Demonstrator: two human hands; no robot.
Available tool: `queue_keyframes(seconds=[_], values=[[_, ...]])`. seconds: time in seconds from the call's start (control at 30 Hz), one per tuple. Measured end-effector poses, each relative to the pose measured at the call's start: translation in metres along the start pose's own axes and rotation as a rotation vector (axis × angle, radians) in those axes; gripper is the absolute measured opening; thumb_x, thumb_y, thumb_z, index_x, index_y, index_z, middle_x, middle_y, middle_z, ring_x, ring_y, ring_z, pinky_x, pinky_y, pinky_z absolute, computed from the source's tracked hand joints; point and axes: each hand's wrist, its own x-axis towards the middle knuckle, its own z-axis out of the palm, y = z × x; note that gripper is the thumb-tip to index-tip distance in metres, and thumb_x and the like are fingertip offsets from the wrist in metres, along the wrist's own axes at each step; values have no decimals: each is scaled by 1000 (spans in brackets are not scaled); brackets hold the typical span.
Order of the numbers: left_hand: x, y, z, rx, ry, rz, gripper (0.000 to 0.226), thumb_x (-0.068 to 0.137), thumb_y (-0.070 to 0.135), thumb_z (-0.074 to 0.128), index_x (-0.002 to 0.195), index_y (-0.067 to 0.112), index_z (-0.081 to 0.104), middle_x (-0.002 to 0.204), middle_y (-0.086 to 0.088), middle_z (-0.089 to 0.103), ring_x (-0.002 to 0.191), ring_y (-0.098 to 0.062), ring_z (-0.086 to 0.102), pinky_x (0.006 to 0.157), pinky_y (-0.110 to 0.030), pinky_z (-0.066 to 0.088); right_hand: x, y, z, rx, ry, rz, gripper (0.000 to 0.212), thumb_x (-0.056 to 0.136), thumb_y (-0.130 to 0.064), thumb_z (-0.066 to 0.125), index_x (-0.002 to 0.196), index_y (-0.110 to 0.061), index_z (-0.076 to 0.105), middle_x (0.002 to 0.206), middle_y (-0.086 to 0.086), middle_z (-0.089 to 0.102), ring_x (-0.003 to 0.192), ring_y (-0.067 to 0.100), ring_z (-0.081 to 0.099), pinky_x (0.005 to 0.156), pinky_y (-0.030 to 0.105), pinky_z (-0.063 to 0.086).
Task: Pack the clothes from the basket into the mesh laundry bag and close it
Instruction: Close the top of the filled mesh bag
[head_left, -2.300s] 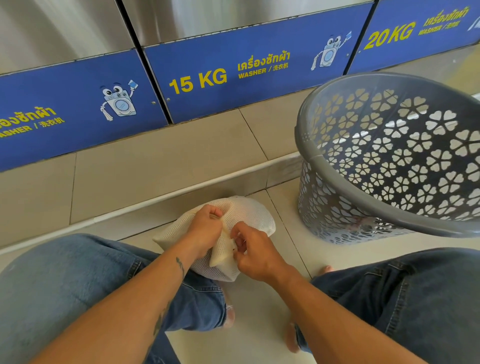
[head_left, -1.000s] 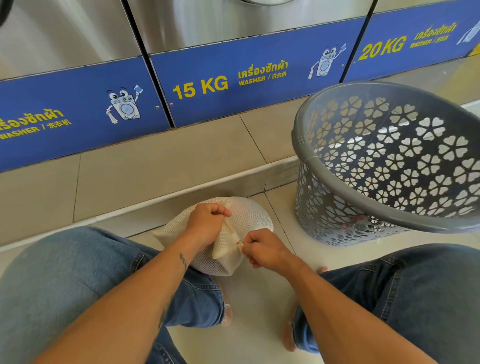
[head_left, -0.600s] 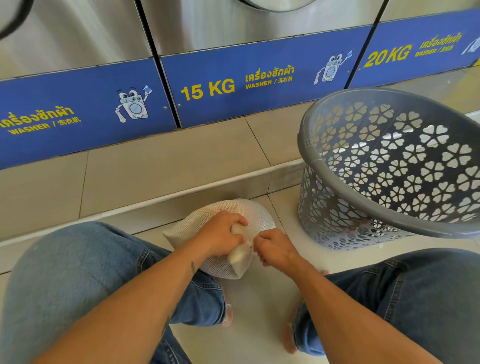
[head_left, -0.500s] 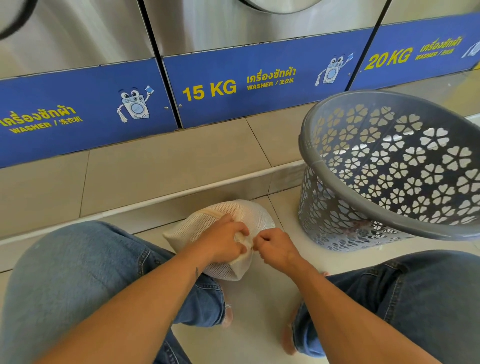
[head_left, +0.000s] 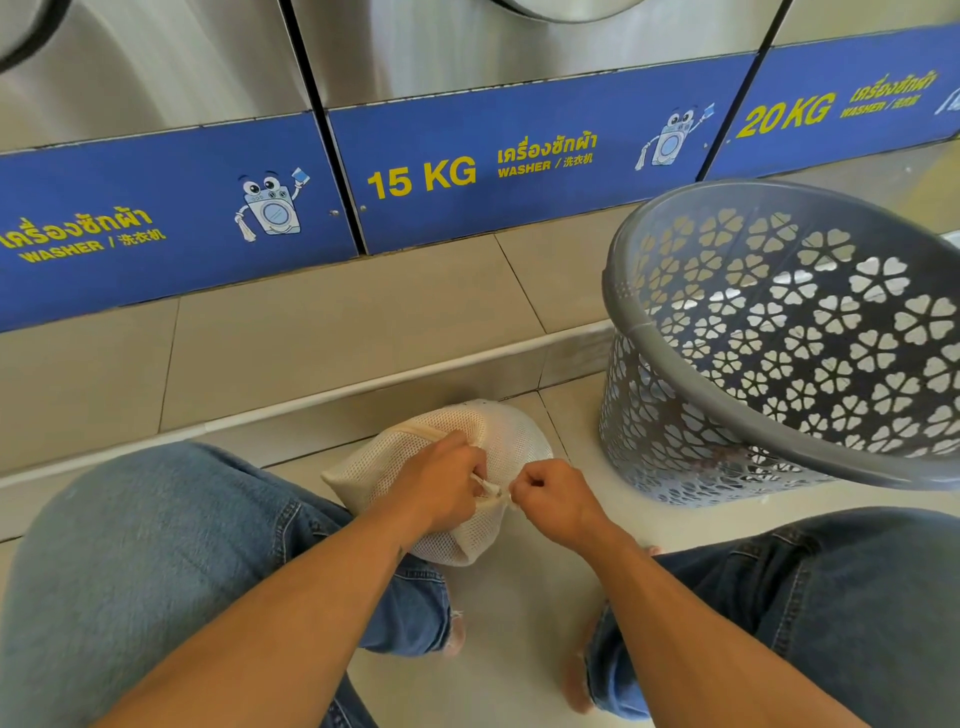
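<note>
A cream mesh laundry bag (head_left: 511, 434), bulging and full, lies on the tiled floor between my knees. My left hand (head_left: 441, 486) presses on its near side and grips the fabric by the opening. My right hand (head_left: 556, 501) pinches a small pale pull or cord at the bag's edge, close against the left hand. The grey plastic basket (head_left: 727, 395) with flower-shaped cut-outs stands to the right, tilted toward me; no clothes show inside it.
A row of steel washers with blue panels (head_left: 519, 156) marked 15 KG and 20 KG stands on a raised tiled step (head_left: 332, 338) just beyond the bag. My jeans-clad knees (head_left: 156, 545) flank the bag, with a bare foot near the bottom.
My right hand has moved leftward along the bag's edge until it meets my left hand. The view has tipped slightly upward; the bag and basket stay put.
</note>
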Motion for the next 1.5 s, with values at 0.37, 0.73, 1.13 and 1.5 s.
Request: queue_keyframes(seconds=[0.37,0.73,1.13,1.5], values=[[0,8,4,-39,26,-43,7,86,36,66,89,30,68,100,8,43,86,-17,52,73,-33,42,1,-3,2,-47,54,-126,22,89,-17,65,70,-26,73,66,-9,69,59,6,61,58,24,52],[-3,5,5,48,55,17,10,82,23,70,87,30,66,96,12,39,79,-13,45,66,-28,33,-6,-5,-2,-44,-6,-58,19,85,-14,59,69,-8,67,62,-2,60,55,13,48,54,32,42],[-5,6,2,85,49,110,7,85,24,65,89,29,63,95,12,44,85,-15,56,65,-30,36,-5,-8,-3,-155,-11,-48,23,88,-24,66,73,-7,65,65,-1,61,61,15,53,68,43,58],[-1,-6,-15,-147,100,49,39,90,28,56,127,41,53,115,16,49,101,-11,52,87,-30,43,-3,-8,-8,17,36,18,29,90,-23,63,118,-29,64,98,-4,67,83,10,63,66,21,46]])
